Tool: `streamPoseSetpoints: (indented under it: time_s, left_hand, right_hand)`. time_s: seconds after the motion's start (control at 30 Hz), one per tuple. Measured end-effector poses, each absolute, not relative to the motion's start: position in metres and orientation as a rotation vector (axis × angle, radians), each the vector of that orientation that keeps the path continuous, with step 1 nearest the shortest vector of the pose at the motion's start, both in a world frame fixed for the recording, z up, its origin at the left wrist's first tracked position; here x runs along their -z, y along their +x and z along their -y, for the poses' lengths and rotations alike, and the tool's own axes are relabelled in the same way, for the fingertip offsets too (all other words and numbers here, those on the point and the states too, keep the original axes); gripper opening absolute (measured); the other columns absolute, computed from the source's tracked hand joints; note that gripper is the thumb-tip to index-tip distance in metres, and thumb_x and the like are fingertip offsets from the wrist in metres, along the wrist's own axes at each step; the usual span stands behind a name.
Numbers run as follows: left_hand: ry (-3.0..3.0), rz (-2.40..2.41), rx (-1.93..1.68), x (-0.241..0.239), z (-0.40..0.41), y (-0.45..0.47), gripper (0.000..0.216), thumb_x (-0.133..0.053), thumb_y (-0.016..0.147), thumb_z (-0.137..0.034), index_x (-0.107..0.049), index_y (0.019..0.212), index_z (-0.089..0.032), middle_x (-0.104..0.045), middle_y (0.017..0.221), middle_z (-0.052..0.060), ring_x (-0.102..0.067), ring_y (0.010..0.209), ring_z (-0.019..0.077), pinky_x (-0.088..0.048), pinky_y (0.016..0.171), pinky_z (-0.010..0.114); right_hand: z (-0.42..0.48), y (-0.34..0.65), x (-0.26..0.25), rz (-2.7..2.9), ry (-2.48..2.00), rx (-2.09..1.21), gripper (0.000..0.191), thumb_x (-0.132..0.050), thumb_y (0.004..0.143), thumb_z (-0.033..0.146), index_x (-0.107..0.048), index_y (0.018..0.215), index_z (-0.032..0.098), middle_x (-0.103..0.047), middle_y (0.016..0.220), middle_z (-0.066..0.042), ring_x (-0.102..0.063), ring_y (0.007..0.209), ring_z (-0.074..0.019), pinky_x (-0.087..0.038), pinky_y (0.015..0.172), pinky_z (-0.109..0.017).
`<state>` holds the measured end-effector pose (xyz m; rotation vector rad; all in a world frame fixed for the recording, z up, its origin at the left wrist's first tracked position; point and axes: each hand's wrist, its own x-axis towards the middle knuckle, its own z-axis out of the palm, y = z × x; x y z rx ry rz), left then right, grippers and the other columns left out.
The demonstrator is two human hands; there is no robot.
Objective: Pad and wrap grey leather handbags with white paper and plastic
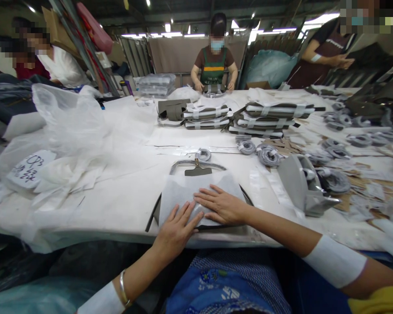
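A grey handbag (198,171) lies flat at the near edge of the white table (124,205), its handle arching away from me. A sheet of white wrapping paper (186,189) covers most of its front. My left hand (177,229) rests flat on the lower part of the paper, fingers stretched out. My right hand (221,205) lies flat across the paper just above it, fingers pointing left and overlapping the left fingertips. Neither hand holds anything.
Crumpled plastic bags (68,126) pile up at the left. Stacks of wrapped grey bags (206,115) sit mid-table, coiled straps (268,156) and a grey bag (301,185) to the right. A person in a green apron (213,65) works across the table; other people stand at both far corners.
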<state>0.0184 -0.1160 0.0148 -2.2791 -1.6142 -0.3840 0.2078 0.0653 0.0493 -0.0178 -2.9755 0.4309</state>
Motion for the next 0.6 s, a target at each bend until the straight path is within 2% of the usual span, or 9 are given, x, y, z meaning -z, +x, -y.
streamPoseSetpoints:
  time_s: [0.13,0.27,0.6]
  left_hand:
    - [-2.323,1.557,0.370,-0.0138,0.1161,0.0165,0.045,-0.047,0.102,-0.027,-0.042,0.147,-0.023,-0.043,0.153,0.003,-0.038,0.142,0.0235,-0.026,0.121,0.049]
    - [-2.309,1.563,0.393,-0.0115,0.1156,0.0168,0.043,-0.045,0.103,-0.028,-0.044,0.146,-0.023,-0.042,0.153,0.001,-0.039,0.141,0.0225,-0.021,0.123,0.048]
    - [-2.306,1.564,0.441,-0.0113,0.1179,0.0170,0.042,-0.045,0.103,-0.027,-0.045,0.145,-0.024,-0.045,0.152,0.002,-0.043,0.139,0.0220,-0.028,0.120,0.047]
  right_hand:
    - [-0.0628,0.2155,-0.0401,2.818,-0.007,-0.407,0.055,-0.047,0.099,0.038,-0.041,0.148,0.014,-0.051,0.147,-0.015,-0.042,0.139,-0.0254,-0.031,0.117,-0.049]
    - [-0.0622,0.2164,-0.0418,2.738,0.022,-0.434,0.043,-0.050,0.098,0.034,-0.053,0.136,0.016,-0.062,0.130,-0.015,-0.053,0.124,-0.0247,-0.043,0.107,-0.044]
    - [-0.0616,0.2129,-0.0449,2.746,0.038,-0.453,0.032,-0.049,0.096,0.028,-0.058,0.125,0.017,-0.061,0.123,-0.014,-0.055,0.117,-0.0238,-0.043,0.106,-0.045]
